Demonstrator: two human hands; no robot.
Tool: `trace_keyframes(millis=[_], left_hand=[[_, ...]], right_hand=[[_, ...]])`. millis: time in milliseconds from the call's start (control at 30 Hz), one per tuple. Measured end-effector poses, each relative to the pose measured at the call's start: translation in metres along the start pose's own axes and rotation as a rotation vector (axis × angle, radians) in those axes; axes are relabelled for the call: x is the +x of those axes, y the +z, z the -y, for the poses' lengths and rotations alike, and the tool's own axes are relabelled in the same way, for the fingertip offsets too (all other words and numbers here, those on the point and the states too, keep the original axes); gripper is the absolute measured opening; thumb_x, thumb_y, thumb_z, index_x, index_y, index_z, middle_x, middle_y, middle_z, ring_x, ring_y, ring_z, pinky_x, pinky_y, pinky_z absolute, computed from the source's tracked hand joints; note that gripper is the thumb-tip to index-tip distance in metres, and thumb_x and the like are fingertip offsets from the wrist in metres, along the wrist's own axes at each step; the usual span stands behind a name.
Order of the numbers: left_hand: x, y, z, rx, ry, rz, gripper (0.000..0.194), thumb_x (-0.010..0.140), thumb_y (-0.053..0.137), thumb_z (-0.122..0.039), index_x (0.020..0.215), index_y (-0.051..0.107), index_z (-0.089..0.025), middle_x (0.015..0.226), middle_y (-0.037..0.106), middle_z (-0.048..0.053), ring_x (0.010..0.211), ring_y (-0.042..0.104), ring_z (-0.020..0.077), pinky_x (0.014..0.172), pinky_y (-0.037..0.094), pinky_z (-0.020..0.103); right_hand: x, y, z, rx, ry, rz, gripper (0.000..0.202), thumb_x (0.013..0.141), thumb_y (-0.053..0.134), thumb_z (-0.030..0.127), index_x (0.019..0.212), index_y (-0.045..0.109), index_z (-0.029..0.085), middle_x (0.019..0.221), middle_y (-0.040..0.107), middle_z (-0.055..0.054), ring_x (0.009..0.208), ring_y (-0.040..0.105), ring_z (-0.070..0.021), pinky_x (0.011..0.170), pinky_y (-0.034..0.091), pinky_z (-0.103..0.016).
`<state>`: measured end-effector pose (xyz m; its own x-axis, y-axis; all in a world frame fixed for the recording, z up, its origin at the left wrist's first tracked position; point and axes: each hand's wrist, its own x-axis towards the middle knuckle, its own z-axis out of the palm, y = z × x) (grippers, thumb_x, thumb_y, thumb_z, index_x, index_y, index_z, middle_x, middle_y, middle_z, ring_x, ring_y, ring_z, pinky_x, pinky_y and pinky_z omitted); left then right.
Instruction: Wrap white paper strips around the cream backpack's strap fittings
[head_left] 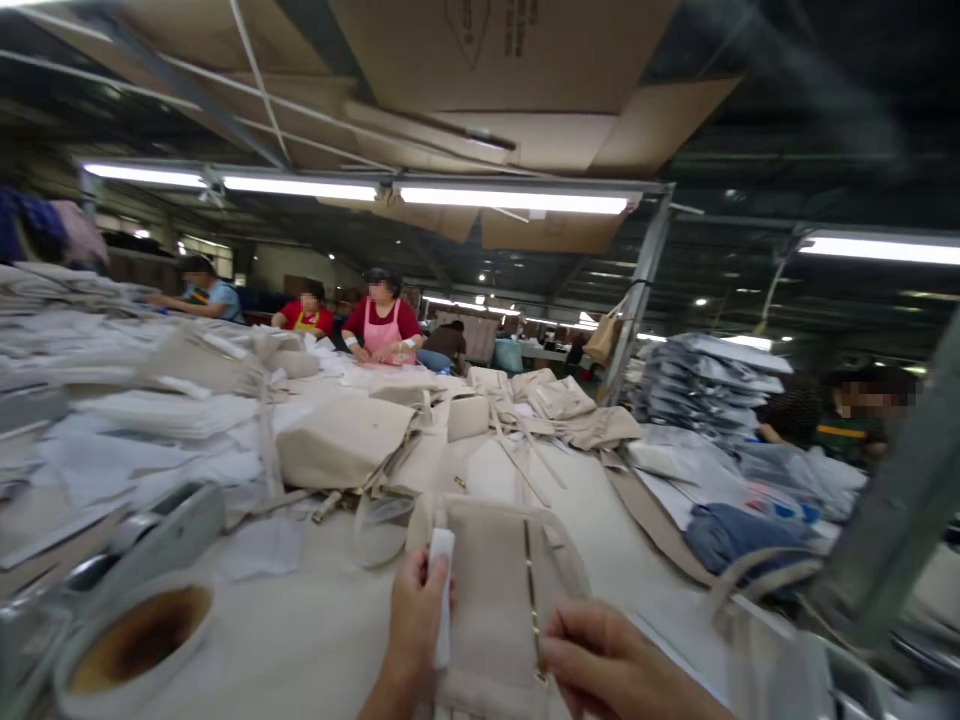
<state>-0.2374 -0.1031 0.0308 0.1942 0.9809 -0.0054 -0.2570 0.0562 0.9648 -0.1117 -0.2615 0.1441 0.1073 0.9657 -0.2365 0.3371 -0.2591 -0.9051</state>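
A beige fabric bag piece lies in front of me, with a brass-toothed zipper running lengthwise down its right part. My left hand is closed around a narrow white strip at the piece's left edge; its material is not clear. At the zipper's lower end, my right hand has its fingers curled in a pinch on the zipper; the exact part between the fingertips is hidden. Just beyond lies a fuller beige bag with straps and metal fittings.
A white bowl with brown residue sits at left, beside a metal machine part. White sheets and beige pieces cover the table. Wrapped stacks and a metal post stand right. Co-workers are across the table.
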Motion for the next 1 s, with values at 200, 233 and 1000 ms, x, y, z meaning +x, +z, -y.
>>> trace_keyframes(millis=[200, 233, 1000], left_hand=[[0.002, -0.004, 0.006, 0.078, 0.092, 0.030, 0.038, 0.072, 0.059, -0.056, 0.067, 0.052, -0.019, 0.054, 0.050, -0.003, 0.048, 0.046, 0.0120, 0.046, 0.036, 0.024], [0.002, -0.005, 0.006, 0.096, 0.118, 0.024, 0.040, 0.072, 0.059, -0.058, 0.066, 0.053, -0.019, 0.055, 0.050, -0.003, 0.051, 0.046, 0.0126, 0.048, 0.036, 0.024], [-0.003, 0.001, -0.012, -0.103, -0.158, 0.020, 0.062, 0.052, 0.057, -0.081, 0.064, 0.051, -0.020, 0.036, 0.048, -0.005, 0.027, 0.038, 0.0078, 0.030, 0.026, 0.019]], right_hand=[[0.120, 0.022, 0.036, -0.317, -0.235, 0.052, 0.017, 0.073, 0.052, 0.023, 0.058, 0.055, 0.017, 0.048, 0.050, 0.005, 0.044, 0.035, -0.0061, 0.045, 0.024, -0.021], [0.134, 0.023, 0.032, -0.373, -0.223, 0.043, 0.018, 0.072, 0.051, 0.022, 0.055, 0.055, 0.017, 0.045, 0.048, 0.005, 0.043, 0.035, -0.0065, 0.044, 0.025, -0.021], [0.142, 0.012, 0.012, -0.212, -0.004, 0.105, 0.007, 0.054, 0.055, 0.017, 0.060, 0.060, 0.017, 0.046, 0.052, 0.006, 0.038, 0.031, -0.0044, 0.038, 0.018, -0.020]])
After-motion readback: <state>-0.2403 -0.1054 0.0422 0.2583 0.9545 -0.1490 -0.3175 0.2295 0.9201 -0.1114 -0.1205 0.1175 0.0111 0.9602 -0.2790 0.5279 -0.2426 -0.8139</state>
